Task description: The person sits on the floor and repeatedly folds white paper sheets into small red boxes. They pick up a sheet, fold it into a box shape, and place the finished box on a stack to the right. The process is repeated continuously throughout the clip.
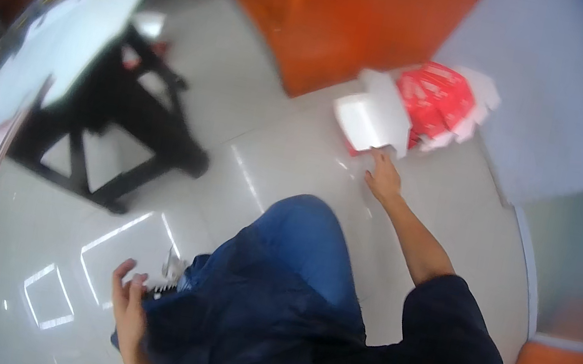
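My right arm reaches forward over the floor, and my right hand [384, 177] is at the near edge of a white box-like piece [374, 122] with a bright, shiny face. The fingers are stretched out and the thumb stands apart; whether the fingertips touch the edge is too blurred to tell. Behind the white piece lies a red package [438, 103] with pale markings and a ragged pinkish-white rim. At the lower left, my left hand [128, 309] is beside my bent leg, its fingers apart and slightly curled, with nothing seen in them.
On the left stands a white-topped table [67, 41] with black legs [124, 113]. An orange panel [366, 24] rises ahead, beside a pale grey wall [556, 96] on the right. The glossy tiled floor [239, 122] reflects lights. My jeans-covered knee [306, 231] is in the middle.
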Action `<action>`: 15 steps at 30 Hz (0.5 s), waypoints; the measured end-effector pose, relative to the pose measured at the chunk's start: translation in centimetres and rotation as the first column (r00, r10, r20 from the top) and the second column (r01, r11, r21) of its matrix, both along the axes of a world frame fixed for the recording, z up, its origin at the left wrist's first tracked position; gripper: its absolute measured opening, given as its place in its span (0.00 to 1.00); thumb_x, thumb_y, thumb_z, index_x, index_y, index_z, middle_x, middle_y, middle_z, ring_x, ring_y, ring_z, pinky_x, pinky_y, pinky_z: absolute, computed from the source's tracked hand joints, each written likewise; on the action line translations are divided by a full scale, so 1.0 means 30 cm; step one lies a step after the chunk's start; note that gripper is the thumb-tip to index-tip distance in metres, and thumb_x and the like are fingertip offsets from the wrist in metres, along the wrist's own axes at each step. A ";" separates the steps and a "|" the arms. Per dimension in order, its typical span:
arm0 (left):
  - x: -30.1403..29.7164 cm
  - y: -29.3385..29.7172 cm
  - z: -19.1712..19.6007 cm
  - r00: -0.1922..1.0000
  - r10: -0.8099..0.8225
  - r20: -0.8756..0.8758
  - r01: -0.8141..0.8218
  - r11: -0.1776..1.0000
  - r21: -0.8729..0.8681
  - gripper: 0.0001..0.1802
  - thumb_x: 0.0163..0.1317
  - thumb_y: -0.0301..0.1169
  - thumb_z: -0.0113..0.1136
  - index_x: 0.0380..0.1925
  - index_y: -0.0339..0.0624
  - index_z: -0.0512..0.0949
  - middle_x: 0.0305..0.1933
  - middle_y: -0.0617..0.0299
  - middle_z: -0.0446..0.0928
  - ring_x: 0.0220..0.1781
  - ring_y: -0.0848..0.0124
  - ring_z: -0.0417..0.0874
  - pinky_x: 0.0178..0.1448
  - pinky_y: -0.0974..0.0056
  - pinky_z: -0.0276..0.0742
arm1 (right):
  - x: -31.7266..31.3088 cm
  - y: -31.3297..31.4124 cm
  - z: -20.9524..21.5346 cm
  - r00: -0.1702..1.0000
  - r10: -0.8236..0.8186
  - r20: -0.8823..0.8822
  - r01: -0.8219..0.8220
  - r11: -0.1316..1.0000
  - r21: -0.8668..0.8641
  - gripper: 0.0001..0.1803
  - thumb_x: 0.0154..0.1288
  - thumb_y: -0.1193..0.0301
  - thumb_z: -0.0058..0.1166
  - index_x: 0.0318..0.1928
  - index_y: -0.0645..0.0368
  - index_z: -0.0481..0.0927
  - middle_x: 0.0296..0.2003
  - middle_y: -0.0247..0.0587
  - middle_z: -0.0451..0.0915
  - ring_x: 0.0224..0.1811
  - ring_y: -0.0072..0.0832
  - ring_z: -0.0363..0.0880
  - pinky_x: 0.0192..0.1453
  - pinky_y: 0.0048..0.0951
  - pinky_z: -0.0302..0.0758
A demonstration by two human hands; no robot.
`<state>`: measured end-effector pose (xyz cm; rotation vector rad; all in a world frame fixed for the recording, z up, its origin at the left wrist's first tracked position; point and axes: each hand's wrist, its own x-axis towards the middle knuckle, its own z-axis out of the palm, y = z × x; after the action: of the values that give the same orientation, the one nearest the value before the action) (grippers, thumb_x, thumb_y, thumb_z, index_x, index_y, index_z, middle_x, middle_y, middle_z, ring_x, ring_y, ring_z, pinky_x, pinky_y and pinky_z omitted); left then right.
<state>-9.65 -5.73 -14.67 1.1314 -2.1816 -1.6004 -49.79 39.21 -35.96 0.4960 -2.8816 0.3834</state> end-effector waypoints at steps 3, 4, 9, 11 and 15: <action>0.303 -0.131 -0.143 0.906 0.378 -0.189 -0.416 0.877 -0.241 0.19 0.73 0.34 0.57 0.59 0.38 0.73 0.49 0.53 0.80 0.46 0.71 0.79 0.52 0.68 0.74 | 0.024 0.012 -0.131 0.982 0.057 0.179 0.006 0.943 -0.332 0.31 0.61 0.72 0.62 0.66 0.57 0.71 0.54 0.45 0.76 0.51 0.38 0.81 0.55 0.40 0.80; 0.457 -0.154 -0.163 0.794 0.595 -0.126 -0.605 0.752 -0.262 0.18 0.73 0.34 0.56 0.59 0.38 0.74 0.51 0.52 0.80 0.49 0.68 0.80 0.54 0.65 0.75 | 0.130 -0.122 -0.074 0.956 0.021 0.294 0.117 0.888 -0.444 0.27 0.65 0.71 0.61 0.64 0.57 0.73 0.52 0.46 0.77 0.50 0.35 0.82 0.53 0.38 0.80; 1.025 -0.020 -0.495 0.602 0.798 0.021 -0.687 0.531 -0.497 0.19 0.65 0.28 0.64 0.54 0.33 0.76 0.52 0.46 0.79 0.57 0.53 0.80 0.64 0.52 0.74 | 0.268 -0.212 0.114 0.905 0.332 0.267 -0.160 0.845 -0.510 0.25 0.81 0.59 0.41 0.62 0.68 0.76 0.57 0.51 0.79 0.59 0.39 0.79 0.65 0.39 0.74; 1.138 0.142 -0.584 0.601 0.684 0.413 -0.340 0.687 -0.643 0.35 0.59 0.45 0.74 0.58 0.33 0.73 0.58 0.42 0.75 0.62 0.48 0.75 0.68 0.51 0.71 | 0.346 -0.319 0.244 0.898 0.299 0.323 -0.090 0.844 -0.528 0.25 0.79 0.62 0.40 0.61 0.68 0.79 0.59 0.53 0.78 0.61 0.41 0.77 0.69 0.38 0.70; 1.101 0.349 -0.661 0.528 0.600 0.600 -0.288 0.792 -0.539 0.53 0.47 0.61 0.78 0.60 0.30 0.70 0.66 0.30 0.65 0.70 0.38 0.65 0.72 0.41 0.65 | 0.321 -0.400 0.313 0.894 0.284 0.346 -0.087 0.868 -0.489 0.24 0.79 0.62 0.42 0.59 0.69 0.80 0.56 0.52 0.81 0.59 0.42 0.78 0.69 0.37 0.69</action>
<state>23.39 4.73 -34.50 2.2699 -2.1286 -0.4321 -40.17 27.21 -26.57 0.6774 -2.9591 1.3207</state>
